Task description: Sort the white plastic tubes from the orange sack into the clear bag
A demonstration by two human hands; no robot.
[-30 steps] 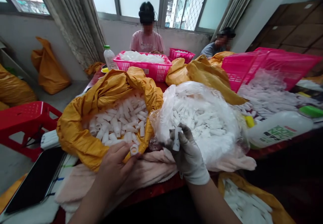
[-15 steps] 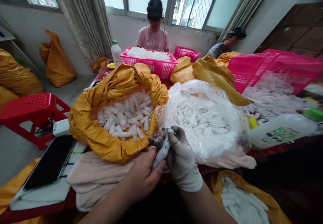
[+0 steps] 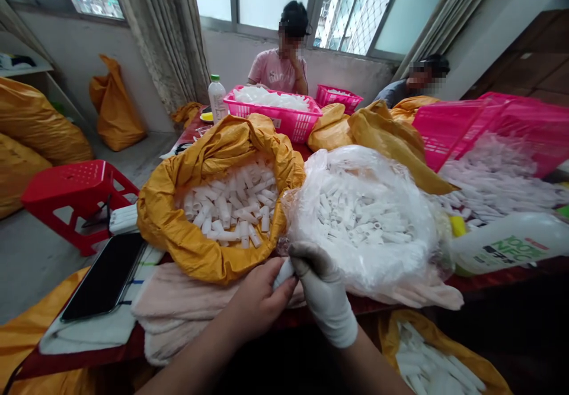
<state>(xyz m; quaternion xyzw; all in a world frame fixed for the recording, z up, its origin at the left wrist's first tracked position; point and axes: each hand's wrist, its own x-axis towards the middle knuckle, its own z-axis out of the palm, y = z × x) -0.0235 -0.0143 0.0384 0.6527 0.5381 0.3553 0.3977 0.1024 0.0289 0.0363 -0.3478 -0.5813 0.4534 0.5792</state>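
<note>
My bare left hand (image 3: 258,300) is wrapped around a white plastic tube (image 3: 283,273), thumb and forefinger pressed along it. My right hand (image 3: 326,294), in a white glove with greyed fingers, closes over the tube's upper end. Most of the tube is hidden by my fingers. Just beyond my left hand stands an orange woven sack (image 3: 191,258) with its mouth rolled down, full of short white plastic sleeves (image 3: 222,208). Beyond the right hand, a clear plastic bag (image 3: 302,229) holds many smaller white tube pieces (image 3: 360,217).
Pink towels (image 3: 178,306) and a phone (image 3: 104,276) lie to the left. A large white bottle (image 3: 511,244) rests on its side at right, near a pile of white tubes (image 3: 502,175). Pink baskets (image 3: 300,123) stand farther back. Two people sit across the table.
My hands have drawn together around the tube, covering more of it; its dark-marked side no longer shows. The view has shifted slightly left. The person opposite has raised a hand to the head.
</note>
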